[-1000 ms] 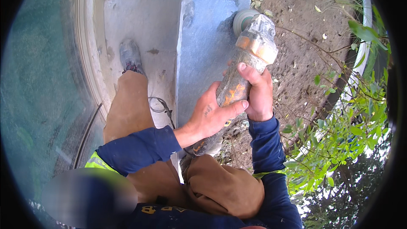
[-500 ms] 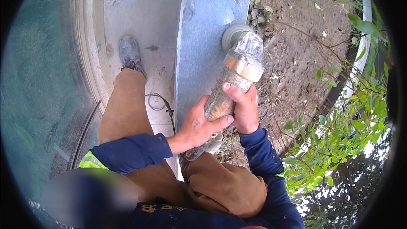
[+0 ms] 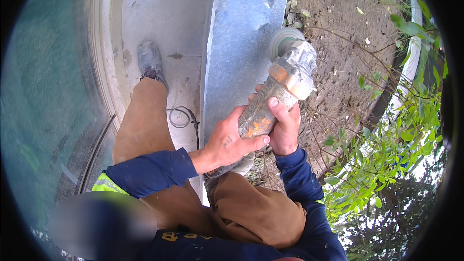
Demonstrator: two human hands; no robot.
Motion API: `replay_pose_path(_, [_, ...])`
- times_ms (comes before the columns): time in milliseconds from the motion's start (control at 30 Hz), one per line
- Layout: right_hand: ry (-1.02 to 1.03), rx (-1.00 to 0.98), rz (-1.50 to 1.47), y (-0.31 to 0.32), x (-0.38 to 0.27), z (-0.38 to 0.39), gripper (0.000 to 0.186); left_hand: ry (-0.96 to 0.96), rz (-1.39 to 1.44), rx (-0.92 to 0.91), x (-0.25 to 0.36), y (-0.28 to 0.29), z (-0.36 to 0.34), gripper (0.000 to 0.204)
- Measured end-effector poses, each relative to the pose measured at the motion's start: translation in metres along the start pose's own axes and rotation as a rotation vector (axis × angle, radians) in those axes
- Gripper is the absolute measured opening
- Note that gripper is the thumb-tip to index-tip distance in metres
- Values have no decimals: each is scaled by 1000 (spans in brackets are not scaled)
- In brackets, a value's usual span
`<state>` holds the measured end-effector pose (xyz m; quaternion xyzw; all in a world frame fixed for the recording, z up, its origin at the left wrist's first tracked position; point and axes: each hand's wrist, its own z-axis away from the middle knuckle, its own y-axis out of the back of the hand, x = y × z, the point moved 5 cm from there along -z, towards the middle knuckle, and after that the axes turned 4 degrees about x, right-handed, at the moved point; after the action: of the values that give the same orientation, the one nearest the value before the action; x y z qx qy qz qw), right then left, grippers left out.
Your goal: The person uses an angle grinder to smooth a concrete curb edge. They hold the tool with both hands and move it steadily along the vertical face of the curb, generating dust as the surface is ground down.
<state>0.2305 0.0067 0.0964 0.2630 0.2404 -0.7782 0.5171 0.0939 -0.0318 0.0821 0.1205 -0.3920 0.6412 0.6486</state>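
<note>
A person's two bare hands are clamped on a dusty, orange-marked angle grinder (image 3: pixel 268 92) above a blue-grey slab (image 3: pixel 241 12). With the grinder as the clock's centre and 12 toward the top of the view, the left hand (image 3: pixel 230 141) wraps it from between 7 and 8 o'clock and the right hand (image 3: pixel 286 128) from 5, each grip closed on the body. The blurred round disc (image 3: pixel 278 46) sits between 12 and 1, across the slab's outer edge; whether it touches cannot be told. Bare soil (image 3: pixel 360 70) spreads at 2 o'clock, where a thin stem (image 3: pixel 333 32) reaches in close to the tool's head. A leafy shrub (image 3: pixel 408 135) crowds 3 to 5 o'clock. Toward 9, a looped cable (image 3: pixel 195 120) lies on the concrete floor (image 3: pixel 164 12) beside a brown-trousered leg (image 3: pixel 142 125), its dusty shoe (image 3: pixel 151 59) pointing to 12. Farther out at 9, a greenish glass pane (image 3: pixel 53 82) closes off that side, while the other bent knee (image 3: pixel 266 208) fills 6 o'clock
</note>
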Motion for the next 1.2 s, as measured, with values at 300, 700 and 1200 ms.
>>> replay_pose_path(300, [106,-81,-59,-28,-26,-3,76,-177,-97,24,25,17,-4,76])
replay_pose_path(700, [22,-73,45,-104,-85,16,56,-124,-29,39,110,54,27,73])
replay_pose_path(1200, [149,-118,178,-105,-125,17,44,-280,112,26,125,25,23,69])
